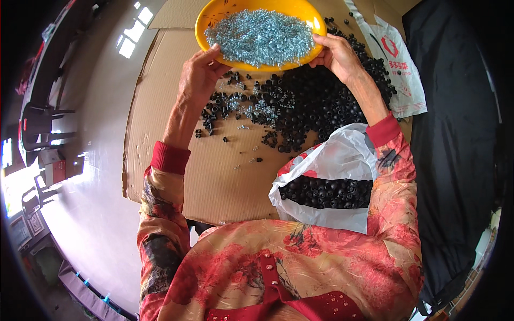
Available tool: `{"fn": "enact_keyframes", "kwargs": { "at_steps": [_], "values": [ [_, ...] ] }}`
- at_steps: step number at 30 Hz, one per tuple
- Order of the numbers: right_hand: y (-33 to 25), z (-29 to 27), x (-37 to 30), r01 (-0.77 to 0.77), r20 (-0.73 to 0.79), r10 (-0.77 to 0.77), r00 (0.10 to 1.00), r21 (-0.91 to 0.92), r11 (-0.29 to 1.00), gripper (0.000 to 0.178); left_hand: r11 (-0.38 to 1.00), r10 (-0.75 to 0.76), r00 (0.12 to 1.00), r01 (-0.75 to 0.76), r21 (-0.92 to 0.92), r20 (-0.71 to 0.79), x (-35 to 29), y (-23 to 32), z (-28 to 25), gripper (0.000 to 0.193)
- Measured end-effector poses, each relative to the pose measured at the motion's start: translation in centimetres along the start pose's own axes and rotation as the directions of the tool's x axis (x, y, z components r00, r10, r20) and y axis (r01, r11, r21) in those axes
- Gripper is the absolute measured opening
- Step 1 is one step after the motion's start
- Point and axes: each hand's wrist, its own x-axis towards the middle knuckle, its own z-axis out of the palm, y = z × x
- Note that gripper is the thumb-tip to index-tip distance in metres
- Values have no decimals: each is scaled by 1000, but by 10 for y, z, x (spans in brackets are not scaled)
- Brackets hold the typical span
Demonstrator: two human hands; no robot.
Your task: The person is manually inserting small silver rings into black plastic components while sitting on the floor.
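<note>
Clearly, the yellow bowl (309, 14) opens upward, long axis left-to-right.

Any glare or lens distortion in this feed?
Head view: glare bleaches the pale floor at left. Head view: a highlight sits on the yellow bowl, at right. Head view: fisheye bows the cardboard at its left edge; picture corners go black.

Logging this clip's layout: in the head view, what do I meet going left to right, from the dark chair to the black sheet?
Dark chair → left hand → yellow bowl → right hand → flat white plastic bag with red print → black sheet.
</note>
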Motion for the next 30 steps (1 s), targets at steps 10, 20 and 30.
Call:
{"fn": "enact_keyframes", "kwargs": {
  "at_steps": [10, 20, 30],
  "values": [
    [16, 19, 48, -111, -29, 116, 993, 126, 986, 23, 999, -11, 995, 6, -45, -95, 20, -1, -26, 28],
    [32, 9, 70, -86, -55, 92, 994, 89, 992, 27, 999, -54, 989, 53, -11, -135, 40, -15, -34, 32],
    [-3, 6, 12, 56, -162, -190, 968, -600, 798, 40, 754, 265, 955, -117, 646, -136, -13, 21, -32, 43]
  ]
}}
